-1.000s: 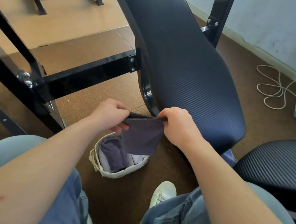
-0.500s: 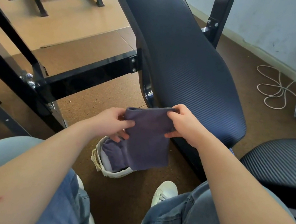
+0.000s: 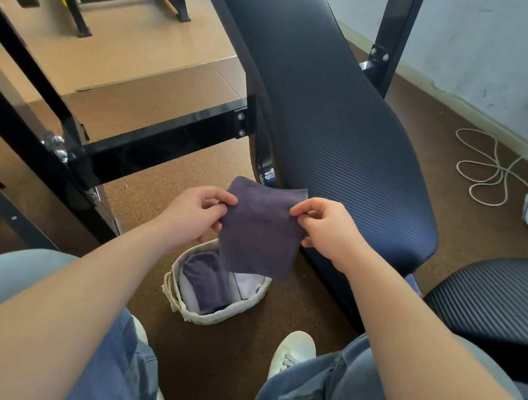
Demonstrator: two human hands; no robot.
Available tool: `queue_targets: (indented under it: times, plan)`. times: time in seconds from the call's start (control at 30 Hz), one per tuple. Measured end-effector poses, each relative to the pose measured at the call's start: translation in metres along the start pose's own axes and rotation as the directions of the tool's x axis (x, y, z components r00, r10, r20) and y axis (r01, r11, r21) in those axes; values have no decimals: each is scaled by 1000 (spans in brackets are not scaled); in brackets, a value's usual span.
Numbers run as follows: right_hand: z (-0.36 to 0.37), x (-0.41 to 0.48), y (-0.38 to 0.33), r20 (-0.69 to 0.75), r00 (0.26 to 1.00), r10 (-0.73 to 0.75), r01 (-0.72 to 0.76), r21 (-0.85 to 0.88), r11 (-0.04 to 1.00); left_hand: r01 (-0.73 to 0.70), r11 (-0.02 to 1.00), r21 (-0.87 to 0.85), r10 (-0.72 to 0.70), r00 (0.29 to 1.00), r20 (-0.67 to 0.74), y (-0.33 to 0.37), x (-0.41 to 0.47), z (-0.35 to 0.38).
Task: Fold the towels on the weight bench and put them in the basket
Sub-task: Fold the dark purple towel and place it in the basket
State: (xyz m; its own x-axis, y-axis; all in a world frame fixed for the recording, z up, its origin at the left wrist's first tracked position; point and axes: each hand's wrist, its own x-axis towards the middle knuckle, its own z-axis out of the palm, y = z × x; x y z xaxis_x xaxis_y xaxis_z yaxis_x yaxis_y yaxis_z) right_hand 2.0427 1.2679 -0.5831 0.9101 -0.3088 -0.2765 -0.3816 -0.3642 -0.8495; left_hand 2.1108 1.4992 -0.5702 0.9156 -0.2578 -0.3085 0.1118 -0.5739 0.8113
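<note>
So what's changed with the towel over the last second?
The dark purple towel, bunched small between both hands a second ago, now hangs open as a flat folded rectangle, raised over the basket. The left hand and right hand have spread apart, still pinching its side edges. Basket, its folded towels and bench unchanged.

the scene is evenly bright with soft daylight. the pale tan floor at eleven o'clock is the lightest, slightly washed-out area, while the brown cork-like mat at six o'clock sits in dim shade between the legs. the long ribbed dark blue bench pad carries a faint sheen along its ridges, and the glossy black steel crossbar at ten o'clock shows pale reflections. shadows are diffuse, without hard edges. wide-angle distortion bends straight frame bars near the borders and swells the forearms at the bottom. focus is sharp centrally, softer toward the corners.
</note>
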Motion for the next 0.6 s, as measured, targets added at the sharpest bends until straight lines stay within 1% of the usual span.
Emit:
queue_targets:
  times: [0.07, 0.1, 0.17, 0.23, 0.3, 0.37, 0.43, 0.47, 0.53, 0.6]
  plan:
    - [2, -1, 0, 18, 996, -82, 84, -146, 986, -64, 993, 101, 63, 998, 10, 1, -3, 1]
    - [2, -1, 1, 51, 992, -120, 127, -198, 972, -91, 980, 175, 90, 996, 15, 0, -6, 2]
    - [3, -3, -1, 124, 980, -153, 183, -277, 943, -133, 934, 331, 142, 990, -4, -3, -7, 5]
    - [5, -5, -4, 159, 971, -178, 224, -348, 910, -164, 876, 453, 202, 979, -37, -5, -7, 6]
    - [9, -4, -3, 133, 966, -223, 258, -398, 880, -182, 813, 553, 264, 962, -72, -5, -8, 6]
    - [11, -3, -1, 102, 966, -239, 260, -395, 881, -170, 767, 618, 291, 951, -100, -4, -8, 5]
    - [12, -2, 0, 89, 968, -233, 249, -387, 888, -162, 737, 656, 291, 952, -92, -4, -7, 3]
    - [12, -1, 0, 81, 971, -223, 237, -392, 889, -157, 738, 656, 277, 957, -82, -5, -6, 3]
    - [10, 0, -2, 43, 977, -208, 208, -394, 895, -133, 798, 588, 227, 970, -88, -5, -2, 3]
    - [7, 2, -6, 1, 983, -185, 174, -340, 924, -100, 896, 433, 162, 981, -110, -2, 3, 4]
